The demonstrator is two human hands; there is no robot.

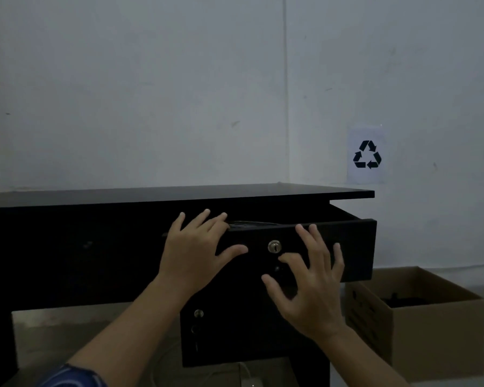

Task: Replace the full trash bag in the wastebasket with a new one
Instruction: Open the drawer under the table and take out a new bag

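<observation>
A dim room, with a black desk against a pale wall. I see both of the person's hands at the top drawer (352, 247), which stands partly out from under the tabletop (179, 194) in the middle of the frame.

The left hand (196, 247) lies flat on the drawer's upper left corner, fingers spread and straight over the top edge, thumb along the front. The right hand (310, 283) is spread wide before the drawer front, below and right of the round lock (274, 246). It holds nothing, and I cannot tell whether it touches the wood.

The drawer's long axis runs left to right across the frame, its right end jutting nearer the camera than its left. A thin gap shows above the front, and what lies inside is too dark to make out.

No plain wastebasket is in view. An open cardboard box (436, 339) sits on the floor at lower right, below a recycling sign (367, 155) on the wall, with something dark in it. I judge this to be the bin. It lies down and right of the hands, with the right hand nearer.

My guess is that the drawer is being worked for a fresh bag, so the bag swap has not begun.
</observation>
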